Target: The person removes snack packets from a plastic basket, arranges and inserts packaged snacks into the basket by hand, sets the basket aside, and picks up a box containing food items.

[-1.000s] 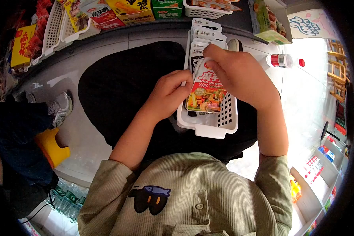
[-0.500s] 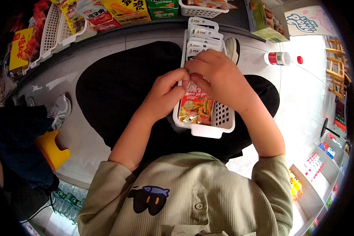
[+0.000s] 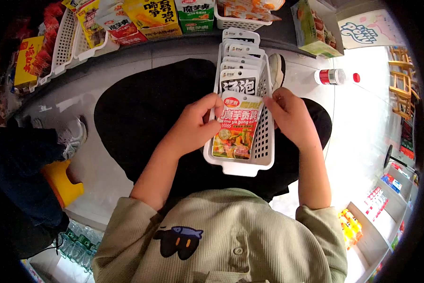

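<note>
A white plastic basket (image 3: 240,167) rests on my lap, with several packets standing in a row inside it. At its near end lies a red and white snack packet (image 3: 235,129) with food pictured on it; just behind is a packet with black lettering (image 3: 238,86). My left hand (image 3: 198,123) pinches the left edge of the red and white packet between thumb and fingers. On the other side my right hand (image 3: 289,113) has its fingers curled at the basket's right rim, by the packet's upper right corner; whether it grips the rim is unclear.
A shelf edge (image 3: 183,43) with snack boxes and white baskets runs along the top. On the floor at the right lies a bottle (image 3: 332,77) with a red label. Another person's leg and shoe (image 3: 73,137) are at the left, beside a yellow stool (image 3: 65,181).
My right hand has moved off the packet's top to the right side of the basket, uncovering the packet's front. The packet sits lower in the basket than a second ago.
</note>
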Demonstrator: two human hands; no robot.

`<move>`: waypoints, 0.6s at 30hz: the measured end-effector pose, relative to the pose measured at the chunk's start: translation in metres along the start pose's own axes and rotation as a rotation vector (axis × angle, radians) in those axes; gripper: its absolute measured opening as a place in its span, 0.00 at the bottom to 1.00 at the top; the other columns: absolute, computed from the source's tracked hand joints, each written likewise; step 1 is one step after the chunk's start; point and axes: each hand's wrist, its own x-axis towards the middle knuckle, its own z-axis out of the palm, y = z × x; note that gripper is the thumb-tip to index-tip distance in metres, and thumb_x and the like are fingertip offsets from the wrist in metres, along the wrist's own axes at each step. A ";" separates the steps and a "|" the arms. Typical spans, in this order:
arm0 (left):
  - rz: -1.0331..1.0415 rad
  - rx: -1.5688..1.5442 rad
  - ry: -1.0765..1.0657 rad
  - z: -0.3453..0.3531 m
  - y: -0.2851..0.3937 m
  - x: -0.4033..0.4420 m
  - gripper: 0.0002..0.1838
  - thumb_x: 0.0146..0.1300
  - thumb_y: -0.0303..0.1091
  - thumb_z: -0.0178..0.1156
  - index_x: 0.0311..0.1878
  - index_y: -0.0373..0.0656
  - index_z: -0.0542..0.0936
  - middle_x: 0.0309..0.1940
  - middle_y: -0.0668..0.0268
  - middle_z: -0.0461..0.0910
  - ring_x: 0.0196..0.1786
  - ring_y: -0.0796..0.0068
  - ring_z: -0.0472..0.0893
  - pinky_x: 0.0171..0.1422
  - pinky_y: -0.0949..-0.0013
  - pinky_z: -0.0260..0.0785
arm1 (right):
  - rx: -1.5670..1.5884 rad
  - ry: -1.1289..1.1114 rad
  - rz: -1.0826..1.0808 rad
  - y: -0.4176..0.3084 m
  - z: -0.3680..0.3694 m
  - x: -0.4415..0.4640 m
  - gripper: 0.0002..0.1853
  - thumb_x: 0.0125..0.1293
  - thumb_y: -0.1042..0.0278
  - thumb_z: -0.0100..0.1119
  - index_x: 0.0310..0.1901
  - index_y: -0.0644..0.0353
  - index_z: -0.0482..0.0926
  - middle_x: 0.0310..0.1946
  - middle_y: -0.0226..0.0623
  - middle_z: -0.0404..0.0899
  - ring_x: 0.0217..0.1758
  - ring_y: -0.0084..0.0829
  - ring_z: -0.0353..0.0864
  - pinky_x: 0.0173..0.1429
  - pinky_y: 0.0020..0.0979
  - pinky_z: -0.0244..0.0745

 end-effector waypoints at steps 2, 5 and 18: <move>-0.019 -0.002 -0.006 0.000 -0.002 -0.007 0.11 0.51 0.21 0.57 0.37 0.44 0.70 0.27 0.73 0.67 0.28 0.83 0.65 0.31 0.74 0.60 | 0.148 -0.011 0.075 -0.009 -0.001 -0.006 0.14 0.70 0.63 0.60 0.38 0.69 0.73 0.21 0.42 0.78 0.23 0.27 0.80 0.27 0.31 0.74; -0.046 0.035 -0.015 0.002 0.003 -0.017 0.13 0.50 0.20 0.56 0.38 0.43 0.69 0.30 0.73 0.68 0.31 0.84 0.66 0.34 0.74 0.61 | 0.403 -0.090 0.098 0.003 0.012 -0.010 0.14 0.70 0.64 0.60 0.42 0.67 0.70 0.28 0.36 0.78 0.24 0.21 0.76 0.24 0.26 0.76; 0.040 0.270 0.007 0.012 0.002 -0.058 0.14 0.50 0.22 0.59 0.40 0.41 0.70 0.35 0.59 0.73 0.33 0.61 0.76 0.38 0.64 0.70 | 0.097 -0.028 -0.059 -0.015 0.024 -0.049 0.11 0.69 0.70 0.54 0.42 0.70 0.68 0.25 0.61 0.75 0.34 0.61 0.79 0.37 0.46 0.73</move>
